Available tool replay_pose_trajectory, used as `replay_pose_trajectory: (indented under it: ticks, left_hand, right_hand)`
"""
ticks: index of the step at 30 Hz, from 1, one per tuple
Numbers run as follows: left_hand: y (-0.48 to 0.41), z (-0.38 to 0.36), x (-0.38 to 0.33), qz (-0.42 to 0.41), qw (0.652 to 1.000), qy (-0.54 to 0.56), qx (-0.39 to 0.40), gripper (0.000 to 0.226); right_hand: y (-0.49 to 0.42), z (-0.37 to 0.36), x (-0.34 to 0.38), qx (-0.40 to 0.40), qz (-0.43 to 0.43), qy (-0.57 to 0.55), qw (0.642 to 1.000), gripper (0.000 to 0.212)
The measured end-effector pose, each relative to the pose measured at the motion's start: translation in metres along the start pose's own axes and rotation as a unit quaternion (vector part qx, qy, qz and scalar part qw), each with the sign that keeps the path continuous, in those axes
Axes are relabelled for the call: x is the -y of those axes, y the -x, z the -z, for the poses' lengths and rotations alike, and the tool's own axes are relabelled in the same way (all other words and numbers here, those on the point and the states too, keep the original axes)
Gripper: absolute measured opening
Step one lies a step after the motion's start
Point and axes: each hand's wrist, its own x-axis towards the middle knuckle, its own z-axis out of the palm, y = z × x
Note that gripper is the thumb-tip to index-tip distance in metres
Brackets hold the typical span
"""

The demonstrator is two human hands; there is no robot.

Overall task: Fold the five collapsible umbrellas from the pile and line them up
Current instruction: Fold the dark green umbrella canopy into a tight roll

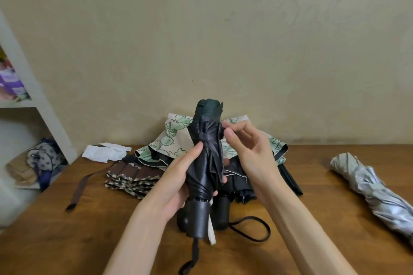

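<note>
The person is holding a dark umbrella (206, 163) upright above the worktop (89, 230), handle (199, 219) down and tip toward the wall. The left hand (178, 176) is gripping the lower half of the gathered canopy. Its thumb is lying along the front, while its fingers (224, 178) are wrapping round the back, so only their tips are showing. The right hand (248, 147) is pinching dark cloth near the top of the canopy between thumb and forefinger. Whether that cloth is a fold or the closing strap is hard to make out.

Behind the hands, the pile is lying against the wall, and the held umbrella and both forearms are covering its middle. A floral umbrella (174, 138) in cream and green is lying on top, half open. A brown checked umbrella (131, 176) is spreading out to its left, with a brown strap (82, 187) trailing over the wood. Black cloth (241, 183) and two stubby black handles are peeking out beneath, one (222, 212) with a cord loop (252, 227). How many umbrellas these belong to cannot be told.

Well apart on the right, a silver umbrella (375, 192) is lying rolled, its near end cut off by the frame edge. White paper (105, 152) is sitting at the back left. A white shelf unit (44, 105) is standing at the left edge, its contents blurred.
</note>
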Motion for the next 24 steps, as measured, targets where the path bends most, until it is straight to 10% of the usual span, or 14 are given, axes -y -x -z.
replay_pose_trajectory:
  ticks: [9, 15, 24]
  left_hand:
    - [-0.01, 0.015, 0.009, -0.03, 0.976, 0.175, 0.126, 0.077]
    - [-0.01, 0.016, 0.011, -0.03, 0.982, 0.134, 0.13, 0.059]
    - [-0.014, 0.015, 0.012, -0.026, 0.985, 0.095, 0.14, 0.059]
  right_hand:
    - [-0.006, 0.008, -0.001, -0.071, -0.074, -0.044, 0.994, 0.01]
    - [-0.002, 0.0, 0.001, 0.018, -0.1, -0.035, 0.994, 0.033]
    - [-0.008, 0.003, -0.008, -0.129, -0.015, 0.039, 0.991, 0.015]
